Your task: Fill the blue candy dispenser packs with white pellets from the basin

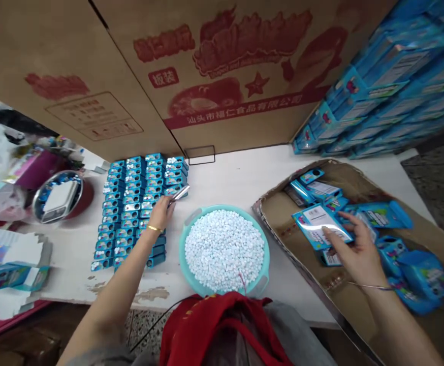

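Note:
My left hand reaches over rows of small blue tins laid out on the white table. Its fingers are closed on a shiny metal lid or tin at the right edge of the rows. My right hand is in a flat cardboard tray, gripping a blue packet with a white label. Between my hands stands a turquoise basin heaped with small white candies.
Large cardboard cartons wall off the back of the table. Stacked blue boxes stand at the right rear. A metal bowl and folded packaging lie at the left. More blue packets fill the tray.

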Demonstrator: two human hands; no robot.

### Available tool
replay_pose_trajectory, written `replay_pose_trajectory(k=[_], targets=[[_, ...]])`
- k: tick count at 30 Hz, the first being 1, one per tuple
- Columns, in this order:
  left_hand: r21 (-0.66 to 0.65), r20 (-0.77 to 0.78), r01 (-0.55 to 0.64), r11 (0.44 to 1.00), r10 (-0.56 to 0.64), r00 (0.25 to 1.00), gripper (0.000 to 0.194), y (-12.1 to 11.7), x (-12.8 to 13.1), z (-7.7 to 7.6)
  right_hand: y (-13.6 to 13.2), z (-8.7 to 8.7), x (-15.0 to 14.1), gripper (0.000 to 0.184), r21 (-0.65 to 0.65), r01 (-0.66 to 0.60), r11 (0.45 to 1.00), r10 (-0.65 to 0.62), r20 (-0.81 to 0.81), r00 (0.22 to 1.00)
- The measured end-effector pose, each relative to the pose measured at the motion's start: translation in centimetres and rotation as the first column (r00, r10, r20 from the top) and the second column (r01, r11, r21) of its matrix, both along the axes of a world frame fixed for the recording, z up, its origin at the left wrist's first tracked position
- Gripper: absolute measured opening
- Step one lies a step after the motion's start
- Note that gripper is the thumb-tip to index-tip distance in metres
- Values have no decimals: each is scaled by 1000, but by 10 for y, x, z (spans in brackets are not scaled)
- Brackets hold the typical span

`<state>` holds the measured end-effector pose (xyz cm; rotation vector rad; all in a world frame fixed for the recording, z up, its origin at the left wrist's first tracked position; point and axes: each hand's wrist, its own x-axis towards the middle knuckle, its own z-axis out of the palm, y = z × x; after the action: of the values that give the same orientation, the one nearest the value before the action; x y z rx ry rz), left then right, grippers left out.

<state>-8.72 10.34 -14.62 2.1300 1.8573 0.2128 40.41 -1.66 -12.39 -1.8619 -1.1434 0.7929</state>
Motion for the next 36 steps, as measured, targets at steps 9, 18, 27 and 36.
replay_pose_trajectory(k=[9,18,27,36], targets=[[-430,-40,215,877,-256,966,23,-180,39,50,-62,47,-43,44,-183,-528,829,197,-788,583],[-375,-53,45,926,-70,996,25,-195,130,-21,-117,47,-93,60,-57,-786,616,223,-944,243],[-217,244,65,974,-10,970,35,-185,135,-55,-108,18,-101,41,-20,-152,988,118,-535,837],[-96,395,229,969,-174,902,24,-178,106,-11,-84,-10,-85,35,177,-363,915,351,98,931]])
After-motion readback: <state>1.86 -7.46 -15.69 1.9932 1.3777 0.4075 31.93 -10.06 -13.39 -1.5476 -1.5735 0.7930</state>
